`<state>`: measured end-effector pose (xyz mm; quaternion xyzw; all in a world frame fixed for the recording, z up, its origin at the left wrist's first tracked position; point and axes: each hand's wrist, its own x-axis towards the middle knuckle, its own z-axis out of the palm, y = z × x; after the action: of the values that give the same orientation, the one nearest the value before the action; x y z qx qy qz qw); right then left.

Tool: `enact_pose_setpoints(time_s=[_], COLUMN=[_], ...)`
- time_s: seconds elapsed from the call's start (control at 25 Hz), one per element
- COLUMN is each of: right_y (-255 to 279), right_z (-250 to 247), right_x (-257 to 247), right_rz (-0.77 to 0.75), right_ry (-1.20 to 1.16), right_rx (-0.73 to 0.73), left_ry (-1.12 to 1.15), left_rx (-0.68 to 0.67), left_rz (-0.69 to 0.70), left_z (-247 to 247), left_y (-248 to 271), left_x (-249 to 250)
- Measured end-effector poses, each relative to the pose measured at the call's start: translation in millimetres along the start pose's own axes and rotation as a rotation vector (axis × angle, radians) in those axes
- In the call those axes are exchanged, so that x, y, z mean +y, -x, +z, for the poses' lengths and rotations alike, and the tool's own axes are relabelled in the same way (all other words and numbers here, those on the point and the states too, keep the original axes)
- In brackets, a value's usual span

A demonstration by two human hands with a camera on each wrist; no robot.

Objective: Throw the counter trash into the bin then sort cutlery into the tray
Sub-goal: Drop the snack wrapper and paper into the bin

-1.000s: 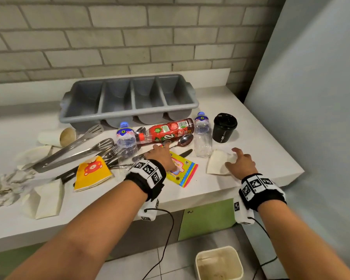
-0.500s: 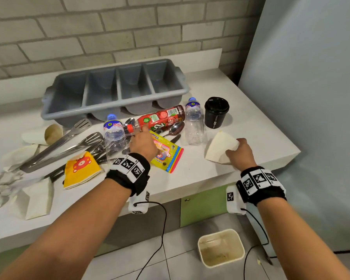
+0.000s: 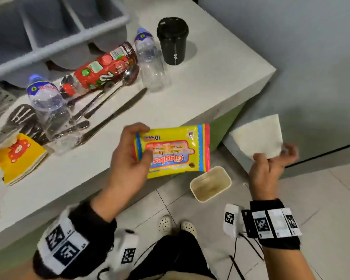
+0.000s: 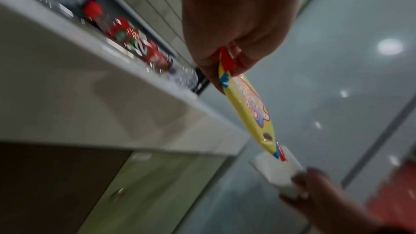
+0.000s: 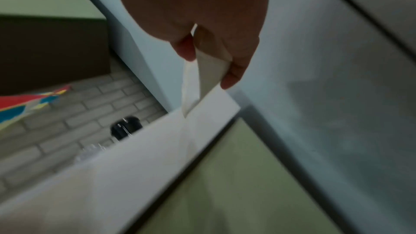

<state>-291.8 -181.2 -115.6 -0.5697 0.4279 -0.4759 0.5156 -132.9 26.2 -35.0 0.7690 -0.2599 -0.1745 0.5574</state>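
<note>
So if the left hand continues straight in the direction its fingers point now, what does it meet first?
The left hand points rightward, beyond the counter edge. First in line seems to be the white folded paper napkin pinched by the right hand, though depth is unclear.

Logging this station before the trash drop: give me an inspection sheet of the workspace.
Surface: white counter, crowded toward the wall.
Job's things: wipes pack and napkin held off the counter; bin on the floor below; grey tray at the back; spoon and knife loose.
Clutter: two water bottles, red bottle, black cup, yellow napkins.
Hands: left hand grips the pack; right hand pinches the napkin.
Cables: black leads hang from the wristbands.
Surroundings: tiled floor, grey panel at right.
</note>
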Motion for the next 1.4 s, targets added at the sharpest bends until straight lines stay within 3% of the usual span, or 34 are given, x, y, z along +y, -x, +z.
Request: enact_pose_setpoints(time_s=[0.12, 0.2, 0.36, 0.52, 0.76, 0.8, 0.88, 0.96, 1.12, 1.24, 1.4], right_y=[30, 47, 64, 58, 29, 26, 24, 24, 37, 39, 19], right_z=[-31, -42, -41, -31, -16, -15, -12, -14, -25, -29, -24], right_x=[83, 146, 251, 361, 478, 497, 521, 527, 492, 426, 313], right_rz=[0.155, 0.276, 0.494, 0.648, 0.728, 0.749, 0.794, 0.822, 0.882, 0.889, 0.735], right_ry=[0.306, 0.476, 0.625, 0.659, 0.763, 0.784, 0.857, 0.939, 0.944, 0.939, 0.978], right_rx=[-0.069, -0.068, -0.087, -0.221, -0.313, -0.346, -0.465, -0.528, -0.534, -0.594, -0.671], left_ry=[-0.255, -0.34, -0.573, -0.552, -0.549, -0.557, -0.686, -0.83, -0.803, -0.759, -0.64], left_rx=[-0.153, -0.252, -0.257, -0.398, -0.618, -0.69, -0.978, -1.166, -1.041, -0.975, -0.962], left_rz=[0.05, 0.009, -0.068, -0.146, -0.116, -0.132, -0.199, -0.287, -0.397, -0.445, -0.496], left_z=[49, 83, 155, 241, 324, 333, 343, 341, 317, 292, 255], left_y=[21, 28, 14, -12, -32, -35, -40, -45, -51, -53, -52], left_x=[-70, -121, -219, -317, -442, -462, -489, -499, -460, -388, -261])
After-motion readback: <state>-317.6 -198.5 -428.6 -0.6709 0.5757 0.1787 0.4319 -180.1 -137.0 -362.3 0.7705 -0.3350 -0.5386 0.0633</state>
